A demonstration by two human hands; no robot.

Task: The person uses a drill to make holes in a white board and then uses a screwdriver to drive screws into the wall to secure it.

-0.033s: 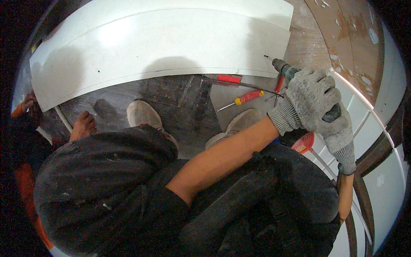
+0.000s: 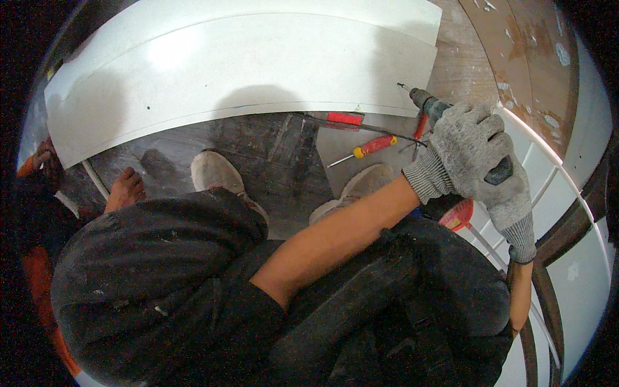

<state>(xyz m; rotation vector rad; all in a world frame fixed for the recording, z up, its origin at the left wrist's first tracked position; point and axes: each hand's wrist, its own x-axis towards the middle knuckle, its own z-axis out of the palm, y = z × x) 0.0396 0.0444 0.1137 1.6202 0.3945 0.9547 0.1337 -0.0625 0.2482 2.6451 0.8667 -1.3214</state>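
Two grey-gloved hands clasp a power drill [image 2: 431, 105] — the left hand [image 2: 465, 149] wrapped over its top, the right hand [image 2: 512, 203] closed beneath. The bit points away towards a white panel [image 2: 245, 71]. Just left of the hands lies a red-and-yellow screwdriver [image 2: 364, 149] on the floor.

Surroundings on the workshop floor

A large white panel [image 2: 245, 71] lay across the dark floor [image 2: 258, 138]. A red-and-yellow-handled screwdriver [image 2: 367, 148] and a flat red tool [image 2: 345, 119] lay near its lower edge. A bare foot [image 2: 126, 188] of another person rested at left, beside a white cable [image 2: 95, 179]. Two pale shoes [image 2: 216, 171] stood on the floor. White framed panels [image 2: 561, 213] stood at right.
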